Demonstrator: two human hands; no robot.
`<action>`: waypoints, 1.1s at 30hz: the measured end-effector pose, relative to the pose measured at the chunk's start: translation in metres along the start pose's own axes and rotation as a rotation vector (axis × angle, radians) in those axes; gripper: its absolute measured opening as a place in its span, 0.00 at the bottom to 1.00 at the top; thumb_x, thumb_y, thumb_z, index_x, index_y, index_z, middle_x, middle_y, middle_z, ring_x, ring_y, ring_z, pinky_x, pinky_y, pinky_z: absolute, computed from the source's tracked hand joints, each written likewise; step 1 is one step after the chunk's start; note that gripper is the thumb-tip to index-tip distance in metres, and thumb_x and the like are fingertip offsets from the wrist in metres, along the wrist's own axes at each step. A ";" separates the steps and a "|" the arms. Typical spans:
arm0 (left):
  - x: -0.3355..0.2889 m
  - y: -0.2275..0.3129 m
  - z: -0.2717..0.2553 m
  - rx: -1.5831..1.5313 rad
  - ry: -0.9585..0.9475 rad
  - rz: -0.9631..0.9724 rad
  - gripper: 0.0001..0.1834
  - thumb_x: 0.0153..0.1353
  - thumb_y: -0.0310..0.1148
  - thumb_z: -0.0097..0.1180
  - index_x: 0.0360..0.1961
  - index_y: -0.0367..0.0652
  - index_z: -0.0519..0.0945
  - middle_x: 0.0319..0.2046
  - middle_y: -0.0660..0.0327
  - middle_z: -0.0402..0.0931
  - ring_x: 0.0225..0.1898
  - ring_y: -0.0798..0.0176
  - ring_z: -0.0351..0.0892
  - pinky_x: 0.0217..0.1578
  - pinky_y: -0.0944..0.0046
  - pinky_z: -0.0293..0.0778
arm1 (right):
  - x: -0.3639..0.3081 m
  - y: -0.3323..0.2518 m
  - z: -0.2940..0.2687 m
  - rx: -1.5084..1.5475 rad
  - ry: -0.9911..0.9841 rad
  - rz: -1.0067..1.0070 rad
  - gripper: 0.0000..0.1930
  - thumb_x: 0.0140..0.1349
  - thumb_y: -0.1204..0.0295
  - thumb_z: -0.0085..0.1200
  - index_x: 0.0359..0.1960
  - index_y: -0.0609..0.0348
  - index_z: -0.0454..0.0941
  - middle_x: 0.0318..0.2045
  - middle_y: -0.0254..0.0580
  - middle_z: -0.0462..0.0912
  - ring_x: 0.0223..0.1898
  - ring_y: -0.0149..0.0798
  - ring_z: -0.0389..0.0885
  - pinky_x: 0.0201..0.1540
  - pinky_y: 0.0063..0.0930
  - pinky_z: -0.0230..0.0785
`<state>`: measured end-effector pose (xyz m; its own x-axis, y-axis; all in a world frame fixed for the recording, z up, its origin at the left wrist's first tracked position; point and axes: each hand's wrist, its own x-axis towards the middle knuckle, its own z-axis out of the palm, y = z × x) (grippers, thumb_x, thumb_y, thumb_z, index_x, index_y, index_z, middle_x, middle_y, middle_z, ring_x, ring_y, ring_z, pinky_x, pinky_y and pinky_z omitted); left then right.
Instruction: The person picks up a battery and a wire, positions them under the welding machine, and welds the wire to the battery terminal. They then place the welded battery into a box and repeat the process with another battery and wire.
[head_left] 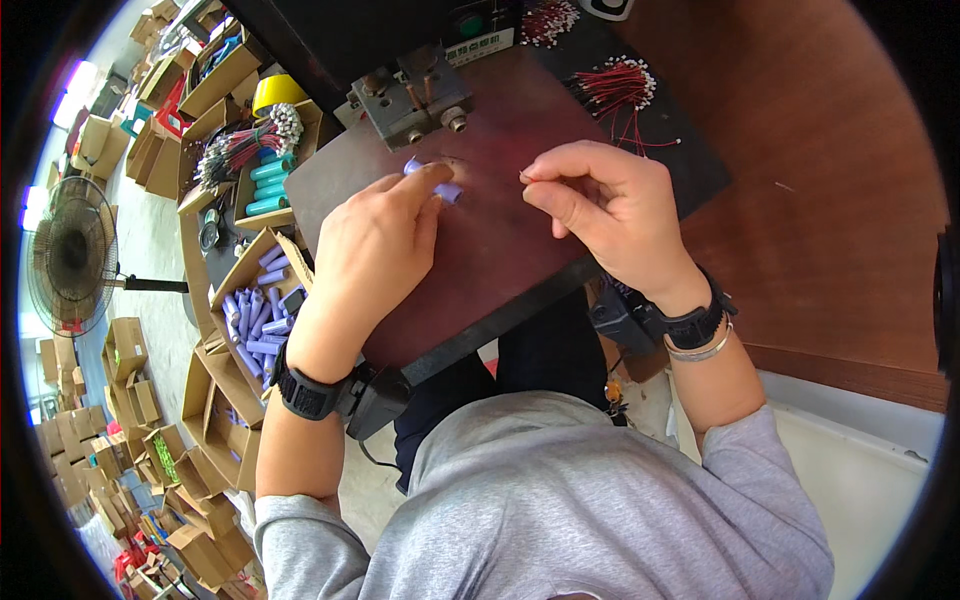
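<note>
Purple cylindrical cell (449,192), just on the near side of the metal block (412,105).
The left hand (375,240) grips it, both ends projecting past the fingers; the right hand (612,200), right of the block, pinches closed, contents indistinct.

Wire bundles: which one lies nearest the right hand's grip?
The nearest bundle lies on the dark surface beyond the right hand; a second bundle is farther, near the top edge, the third bundle farther still, left of the black machine.
</note>
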<state>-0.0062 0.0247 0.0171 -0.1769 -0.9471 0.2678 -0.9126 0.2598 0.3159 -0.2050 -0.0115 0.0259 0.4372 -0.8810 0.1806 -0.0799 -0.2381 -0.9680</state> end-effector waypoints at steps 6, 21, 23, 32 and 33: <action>0.005 0.007 -0.006 0.261 0.042 0.259 0.14 0.48 0.25 0.48 0.39 0.42 0.75 0.32 0.59 0.71 0.36 0.57 0.73 0.34 0.60 0.72 | 0.005 0.012 -0.002 -0.259 0.104 -0.299 0.04 0.51 0.77 0.56 0.29 0.62 0.78 0.25 0.39 0.77 0.25 0.32 0.74 0.28 0.21 0.66; 0.002 -0.002 0.017 -0.642 0.143 -0.191 0.15 0.49 0.25 0.55 0.41 0.39 0.74 0.28 0.56 0.75 0.29 0.63 0.76 0.31 0.67 0.70 | 0.035 0.010 0.019 -0.220 0.114 -0.263 0.03 0.49 0.75 0.55 0.25 0.61 0.77 0.24 0.41 0.76 0.24 0.37 0.75 0.28 0.24 0.66; 0.008 -0.003 0.014 -0.649 0.123 -0.236 0.15 0.49 0.25 0.55 0.41 0.39 0.75 0.27 0.55 0.76 0.29 0.62 0.77 0.31 0.67 0.70 | 0.040 0.015 0.021 -0.248 0.085 -0.229 0.05 0.48 0.74 0.56 0.25 0.62 0.77 0.22 0.40 0.77 0.22 0.33 0.75 0.26 0.22 0.66; 0.013 -0.008 0.017 -0.481 0.159 -0.181 0.16 0.47 0.27 0.59 0.41 0.42 0.77 0.29 0.52 0.77 0.31 0.56 0.79 0.32 0.65 0.71 | 0.058 0.034 0.028 0.029 0.033 -0.143 0.06 0.49 0.74 0.55 0.25 0.66 0.77 0.19 0.38 0.78 0.22 0.25 0.75 0.26 0.20 0.66; 0.013 -0.009 0.018 -0.489 0.194 -0.158 0.17 0.47 0.28 0.60 0.41 0.43 0.77 0.29 0.52 0.77 0.32 0.56 0.79 0.33 0.65 0.72 | 0.058 0.034 0.029 0.031 0.029 -0.140 0.06 0.49 0.74 0.55 0.25 0.66 0.77 0.19 0.38 0.78 0.22 0.25 0.75 0.26 0.20 0.66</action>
<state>-0.0074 0.0071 0.0010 0.0623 -0.9415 0.3313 -0.6365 0.2182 0.7398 -0.1567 -0.0585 -0.0015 0.4159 -0.8516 0.3190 0.0080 -0.3474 -0.9377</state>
